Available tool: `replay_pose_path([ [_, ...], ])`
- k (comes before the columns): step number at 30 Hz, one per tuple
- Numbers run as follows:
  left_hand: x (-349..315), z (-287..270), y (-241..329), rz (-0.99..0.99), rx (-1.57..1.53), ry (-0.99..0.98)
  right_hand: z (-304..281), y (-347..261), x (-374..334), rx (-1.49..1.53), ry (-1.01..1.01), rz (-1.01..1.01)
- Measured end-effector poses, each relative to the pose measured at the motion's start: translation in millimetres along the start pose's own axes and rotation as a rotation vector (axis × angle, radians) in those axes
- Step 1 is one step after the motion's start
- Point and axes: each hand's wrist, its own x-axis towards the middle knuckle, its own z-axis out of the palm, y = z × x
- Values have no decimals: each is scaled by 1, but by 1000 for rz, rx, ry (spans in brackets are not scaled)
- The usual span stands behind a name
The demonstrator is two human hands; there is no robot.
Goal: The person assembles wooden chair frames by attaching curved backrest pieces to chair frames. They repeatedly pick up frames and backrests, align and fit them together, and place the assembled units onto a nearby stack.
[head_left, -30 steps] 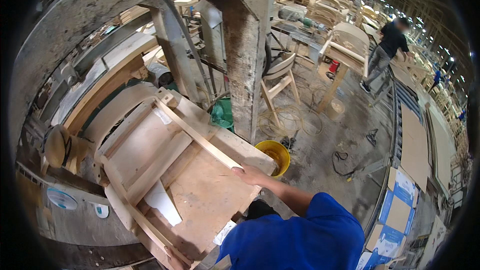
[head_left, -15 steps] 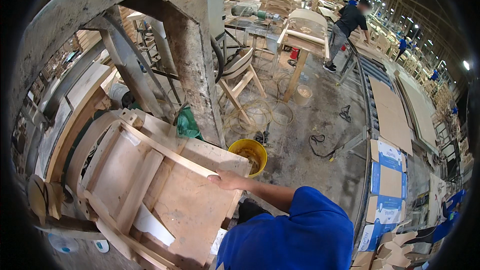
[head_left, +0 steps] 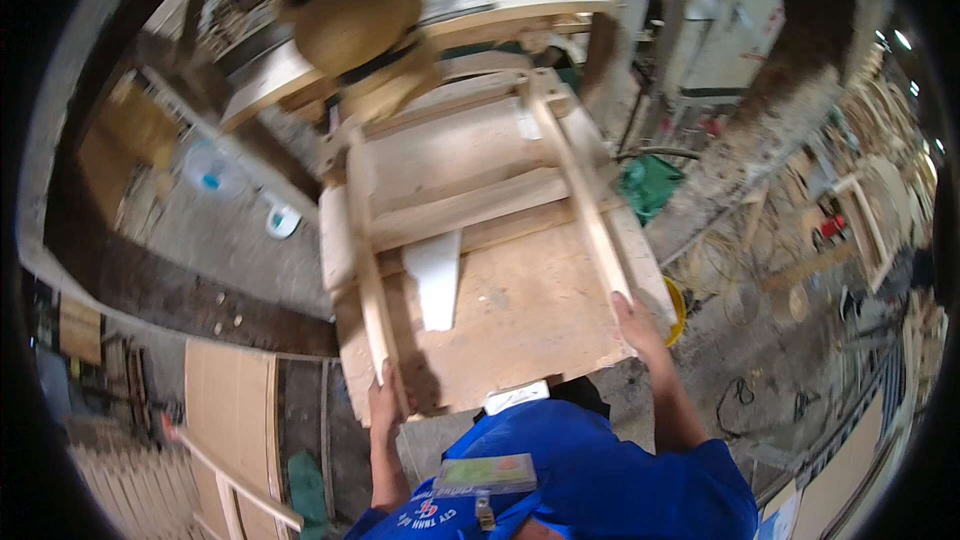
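A wooden chair frame (head_left: 470, 208) lies on a plywood worktop (head_left: 520, 310) in front of me, with its crosspiece between two long legs. My left hand (head_left: 388, 402) is closed round the near end of the left leg (head_left: 372, 290). Around the near end of the right leg (head_left: 590, 220), my right hand (head_left: 638, 325) is closed too. The frame's far end, with a curved rail (head_left: 450, 100), lies by the machine. Between the legs a white flat piece (head_left: 436, 280) rests on the worktop.
A blurred, round tan machine part (head_left: 358, 22) hangs over the frame's far left. A concrete-like post (head_left: 745, 145) rises at right, near a green bag (head_left: 650, 185). The yellow bucket (head_left: 677, 312) stands beside the worktop. Cardboard (head_left: 230, 410) lies at lower left.
My view has swung left, toward the machine. My left hand, unseen before, now shows on the left leg. My right hand is still on the right leg.
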Motion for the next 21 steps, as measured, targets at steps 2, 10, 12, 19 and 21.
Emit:
replay_pose_path([
  [2, -3, 2, 3, -2, -4, -28, 0, -6, -3, 20, -29, -6],
  [10, -11, 10, 17, 1, 40, -10, -7, -10, -4, 15, -36, -38],
  [12, -12, 8, 19, -12, 43, -14, -7, -10, -3, 10, -31, -53],
  [19, -15, 8, 25, -25, 77, -16, -6, -9, -2, 16, -14, -64],
  [21, -16, 7, 26, -22, 93, -8, -8, -11, -4, -1, -22, -51],
])
